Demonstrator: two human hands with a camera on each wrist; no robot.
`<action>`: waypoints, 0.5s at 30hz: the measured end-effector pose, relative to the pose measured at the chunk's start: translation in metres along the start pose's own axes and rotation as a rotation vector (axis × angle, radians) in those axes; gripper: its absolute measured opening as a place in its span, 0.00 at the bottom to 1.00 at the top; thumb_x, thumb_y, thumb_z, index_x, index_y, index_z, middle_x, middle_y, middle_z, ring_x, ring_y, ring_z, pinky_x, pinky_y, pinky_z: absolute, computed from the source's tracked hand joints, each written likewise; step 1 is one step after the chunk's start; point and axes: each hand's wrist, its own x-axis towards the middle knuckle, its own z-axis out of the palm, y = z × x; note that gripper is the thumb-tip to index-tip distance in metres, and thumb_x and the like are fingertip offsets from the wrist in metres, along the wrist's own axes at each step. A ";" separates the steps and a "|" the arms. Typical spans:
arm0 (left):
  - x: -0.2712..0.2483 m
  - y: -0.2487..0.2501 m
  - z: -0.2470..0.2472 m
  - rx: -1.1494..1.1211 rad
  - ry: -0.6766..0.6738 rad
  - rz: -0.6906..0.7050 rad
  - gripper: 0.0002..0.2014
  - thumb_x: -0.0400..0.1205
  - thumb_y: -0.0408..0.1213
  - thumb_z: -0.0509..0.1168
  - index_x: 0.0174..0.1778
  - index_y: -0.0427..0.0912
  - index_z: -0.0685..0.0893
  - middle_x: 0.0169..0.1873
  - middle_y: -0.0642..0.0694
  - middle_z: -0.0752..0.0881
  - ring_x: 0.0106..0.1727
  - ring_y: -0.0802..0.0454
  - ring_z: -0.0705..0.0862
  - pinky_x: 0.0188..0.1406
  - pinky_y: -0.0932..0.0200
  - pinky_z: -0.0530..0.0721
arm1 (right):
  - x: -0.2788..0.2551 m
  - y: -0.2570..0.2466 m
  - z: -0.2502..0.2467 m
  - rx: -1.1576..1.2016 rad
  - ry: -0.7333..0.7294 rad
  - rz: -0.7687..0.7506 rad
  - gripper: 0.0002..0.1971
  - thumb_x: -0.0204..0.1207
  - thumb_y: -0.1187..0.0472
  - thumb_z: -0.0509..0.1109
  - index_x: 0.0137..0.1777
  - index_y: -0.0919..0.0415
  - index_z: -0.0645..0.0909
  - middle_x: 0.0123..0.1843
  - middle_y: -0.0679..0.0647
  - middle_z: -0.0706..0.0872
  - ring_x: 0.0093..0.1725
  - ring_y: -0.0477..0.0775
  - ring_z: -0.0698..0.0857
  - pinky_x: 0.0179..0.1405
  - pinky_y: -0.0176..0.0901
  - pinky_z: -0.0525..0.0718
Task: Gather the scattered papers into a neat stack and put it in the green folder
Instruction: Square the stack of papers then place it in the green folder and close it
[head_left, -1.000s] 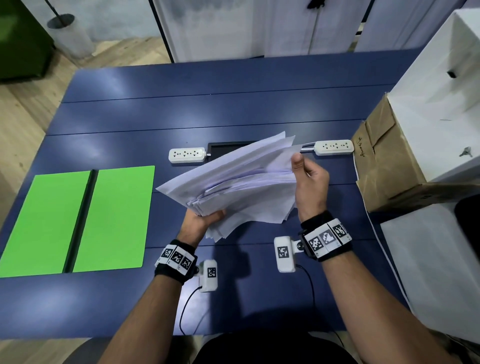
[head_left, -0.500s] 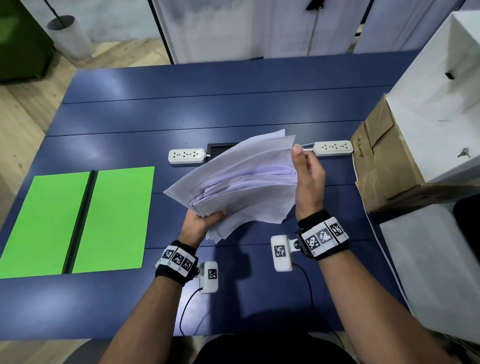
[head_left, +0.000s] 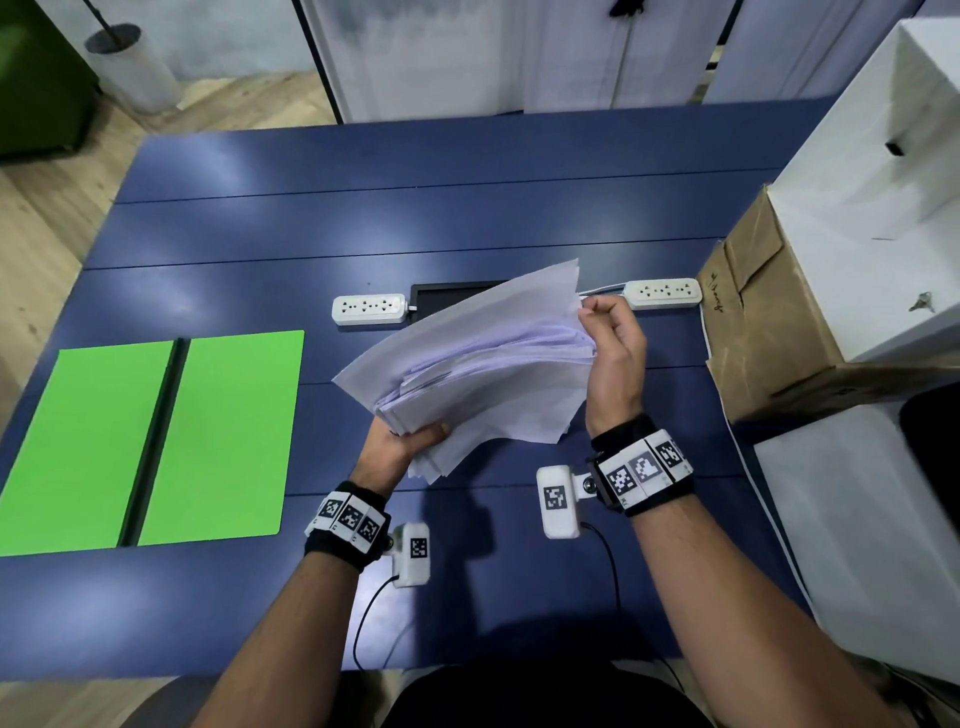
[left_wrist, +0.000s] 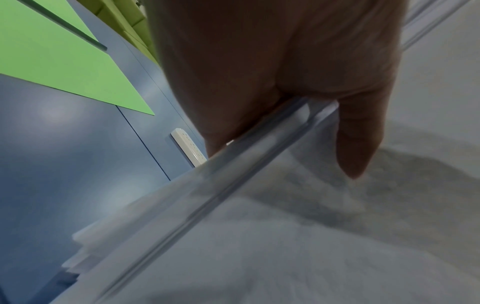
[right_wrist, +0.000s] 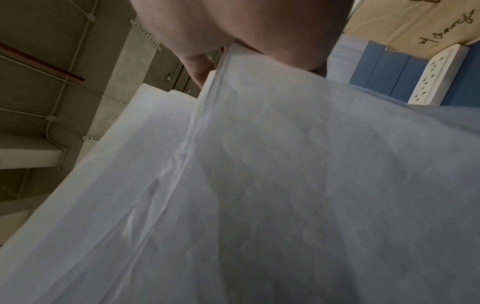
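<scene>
A loose, uneven bundle of white papers (head_left: 483, 364) is held above the blue table (head_left: 415, 208), tilted up toward the far right. My left hand (head_left: 402, 441) grips its near left corner, thumb on top, as the left wrist view shows with the papers (left_wrist: 285, 226) under the thumb. My right hand (head_left: 608, 343) pinches the far right edge of the sheets; in the right wrist view its fingers close on the papers (right_wrist: 259, 164). The green folder (head_left: 156, 441) lies open and flat at the left of the table, also the folder (left_wrist: 52, 51) in the left wrist view.
Two white power strips (head_left: 370, 309) (head_left: 662, 293) and a black tablet (head_left: 447, 296) lie behind the papers. A brown cardboard box (head_left: 769, 322) and a white box (head_left: 872, 208) stand at the right. Cables hang from the wrist cameras over the table's near edge.
The bundle has shifted slightly left and tilted a bit more. My right hand's fingers have curled at the far right edge, from flat against it to pinching the sheets.
</scene>
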 end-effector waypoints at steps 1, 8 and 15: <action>0.000 0.000 0.001 -0.003 -0.001 0.000 0.26 0.76 0.15 0.71 0.66 0.41 0.82 0.54 0.53 0.93 0.56 0.56 0.90 0.54 0.62 0.87 | 0.001 0.000 0.000 0.001 0.001 0.002 0.02 0.78 0.64 0.66 0.45 0.60 0.80 0.41 0.48 0.80 0.45 0.49 0.77 0.50 0.43 0.74; 0.000 0.001 0.003 0.002 -0.012 0.011 0.26 0.75 0.15 0.73 0.61 0.48 0.84 0.52 0.57 0.93 0.54 0.60 0.90 0.54 0.64 0.86 | -0.002 0.002 0.005 -0.121 -0.040 -0.076 0.21 0.80 0.50 0.73 0.44 0.72 0.80 0.37 0.51 0.77 0.37 0.43 0.72 0.38 0.33 0.72; 0.001 -0.002 0.002 -0.017 0.000 0.036 0.24 0.73 0.20 0.74 0.57 0.54 0.89 0.54 0.53 0.93 0.55 0.58 0.90 0.54 0.62 0.86 | 0.005 0.009 0.003 -0.161 -0.048 -0.080 0.05 0.83 0.63 0.70 0.45 0.56 0.81 0.40 0.48 0.83 0.42 0.43 0.80 0.47 0.39 0.78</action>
